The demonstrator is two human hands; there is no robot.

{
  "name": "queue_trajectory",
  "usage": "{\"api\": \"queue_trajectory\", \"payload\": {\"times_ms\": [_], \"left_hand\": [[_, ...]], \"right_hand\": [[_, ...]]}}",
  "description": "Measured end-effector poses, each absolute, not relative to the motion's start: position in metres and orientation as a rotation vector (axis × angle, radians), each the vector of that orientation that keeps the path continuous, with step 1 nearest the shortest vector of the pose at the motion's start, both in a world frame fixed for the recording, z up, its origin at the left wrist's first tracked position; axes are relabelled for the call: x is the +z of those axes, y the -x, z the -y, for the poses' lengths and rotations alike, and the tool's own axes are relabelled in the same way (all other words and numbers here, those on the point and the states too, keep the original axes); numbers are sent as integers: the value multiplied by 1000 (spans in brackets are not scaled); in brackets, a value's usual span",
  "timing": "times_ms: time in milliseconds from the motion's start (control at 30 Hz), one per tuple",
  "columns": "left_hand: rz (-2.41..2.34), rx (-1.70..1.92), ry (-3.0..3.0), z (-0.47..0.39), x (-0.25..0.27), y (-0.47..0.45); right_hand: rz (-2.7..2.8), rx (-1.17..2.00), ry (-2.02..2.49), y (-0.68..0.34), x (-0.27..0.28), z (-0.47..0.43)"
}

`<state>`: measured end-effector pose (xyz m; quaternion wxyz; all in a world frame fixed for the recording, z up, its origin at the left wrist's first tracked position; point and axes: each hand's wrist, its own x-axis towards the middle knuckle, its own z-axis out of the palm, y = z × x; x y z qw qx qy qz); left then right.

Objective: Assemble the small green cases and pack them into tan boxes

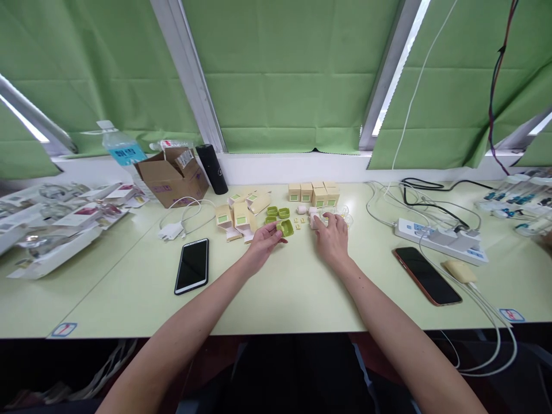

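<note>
My left hand [264, 244] is closed on a small green tray [285, 229], gripping its left edge with the hollow side up. Just beyond it, several more green trays [283, 213] rest on the table. My right hand [333, 236] has thumb and fingers bent around a small pale pink piece [313, 219], partly covered by the fingers. Another pink piece [302, 210] lies just behind. Tiny yellowish parts [297, 226] are scattered between the two hands. Clear, thin plastic pieces [345, 215] sit past my right fingers.
Flattened small cartons [241, 215] lie left; small closed boxes [319, 195] stand behind. Two phones [192, 265] [426, 276], a power strip [440, 240] with cables, and a white charger [171, 230] flank the work. Farther back are a cardboard box [172, 178] and a black cylinder [212, 169].
</note>
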<state>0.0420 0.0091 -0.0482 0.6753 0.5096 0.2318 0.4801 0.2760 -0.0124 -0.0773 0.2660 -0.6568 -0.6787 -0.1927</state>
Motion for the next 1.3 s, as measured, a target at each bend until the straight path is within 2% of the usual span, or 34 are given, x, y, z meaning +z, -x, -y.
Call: {"api": "queue_trajectory", "payload": {"times_ms": [367, 633, 767, 933, 1033, 1133, 1300], "left_hand": [[-504, 1078, -1140, -12, -53, -44], [-502, 1091, -1149, -14, -55, -41], [-492, 1110, -1147, -16, -57, -41], [-487, 1164, -1117, -18, -56, -40], [-516, 1189, -1125, -17, -54, -40], [-552, 1224, -1175, -14, -53, -42], [-608, 1212, -1363, -9, -51, -44]], "right_hand": [[1905, -782, 1758, -277, -73, 0], [1891, -632, 1726, -278, -72, -8], [1628, -369, 1529, -279, -62, 3], [1294, 379, 1169, -267, -46, 14], [1197, 698, 1008, -253, -43, 19], [1190, 841, 960, -240, -42, 23], [1218, 886, 986, -232, -42, 27]]}}
